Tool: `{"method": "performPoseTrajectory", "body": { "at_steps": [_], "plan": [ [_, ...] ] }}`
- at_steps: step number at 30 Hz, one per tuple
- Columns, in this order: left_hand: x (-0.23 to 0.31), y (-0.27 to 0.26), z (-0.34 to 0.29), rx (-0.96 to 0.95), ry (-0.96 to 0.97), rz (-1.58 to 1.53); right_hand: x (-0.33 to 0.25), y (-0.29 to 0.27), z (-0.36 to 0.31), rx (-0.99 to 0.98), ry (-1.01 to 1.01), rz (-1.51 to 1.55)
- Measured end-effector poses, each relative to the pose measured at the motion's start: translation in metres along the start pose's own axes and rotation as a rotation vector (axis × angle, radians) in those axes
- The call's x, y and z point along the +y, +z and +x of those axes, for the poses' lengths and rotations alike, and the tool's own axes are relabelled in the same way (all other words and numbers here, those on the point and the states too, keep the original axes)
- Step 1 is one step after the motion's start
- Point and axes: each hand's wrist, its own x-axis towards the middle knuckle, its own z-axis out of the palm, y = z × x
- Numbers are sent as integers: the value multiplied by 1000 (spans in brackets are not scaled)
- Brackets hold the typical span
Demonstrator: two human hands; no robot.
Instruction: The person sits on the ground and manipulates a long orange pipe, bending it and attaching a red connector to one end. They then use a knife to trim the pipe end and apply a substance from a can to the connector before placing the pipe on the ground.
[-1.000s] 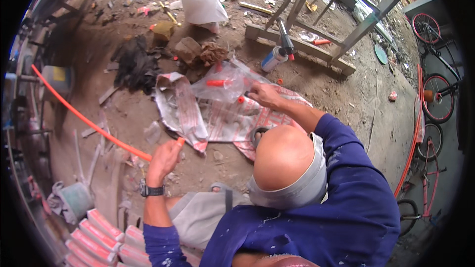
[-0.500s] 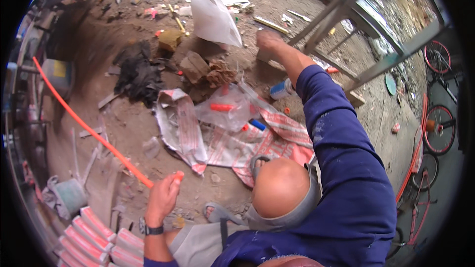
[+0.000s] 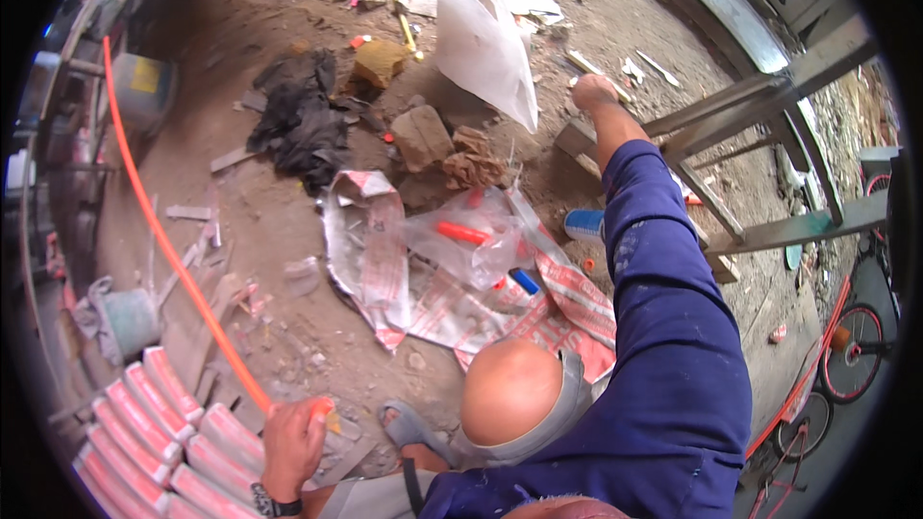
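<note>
My left hand [image 3: 293, 442], wearing a dark watch at the wrist, is closed around the lower end of a long orange pipe [image 3: 183, 264]. The pipe's short end shows past my thumb, and its length runs up and away to the left. My right hand [image 3: 594, 92] is stretched far forward, low beside a pale stick [image 3: 598, 75] and a wooden bench-like frame [image 3: 687, 187]. Its fingers are hidden or blurred, so its grip is unclear. Between my arms, a clear plastic bag [image 3: 437, 233] with orange pieces lies on a red and white printed sack [image 3: 452, 312].
A blue and white can [image 3: 583, 224] stands by my right arm, and a blue fitting [image 3: 525, 281] lies on the sack. White plastic sheeting [image 3: 481, 38], a black cloth [image 3: 303, 115], and rubble cover the dirt ahead. Wrapped bars [image 3: 144, 423] are stacked lower left; bicycles [image 3: 851, 351] stand right.
The view has shifted, so the ground things appear farther right. My left hand, still gripping the orange pipe, sits lower and farther left. My right hand stays near the stick and wooden frame.
</note>
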Motion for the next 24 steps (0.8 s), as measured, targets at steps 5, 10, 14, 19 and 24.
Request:
{"method": "performPoseTrajectory", "body": {
  "at_steps": [5, 10, 14, 19, 24],
  "plan": [
    [0, -4, -13, -7, 2, -11, 15, 36, 41, 279, -84, -230],
    [2, -9, -3, -81, -4, -63, 14, 48, 64, 4, -352, -386],
    [8, -3, -20, -28, -36, -49, -30, 31, 27, 27, -276, -331],
    [3, -1, -15, -34, -16, -41, -8, 34, 45, 356, -106, -405],
    [5, 7, -17, -74, -39, -88, -23, 34, 44, 71, -212, -190]
  ]
}}
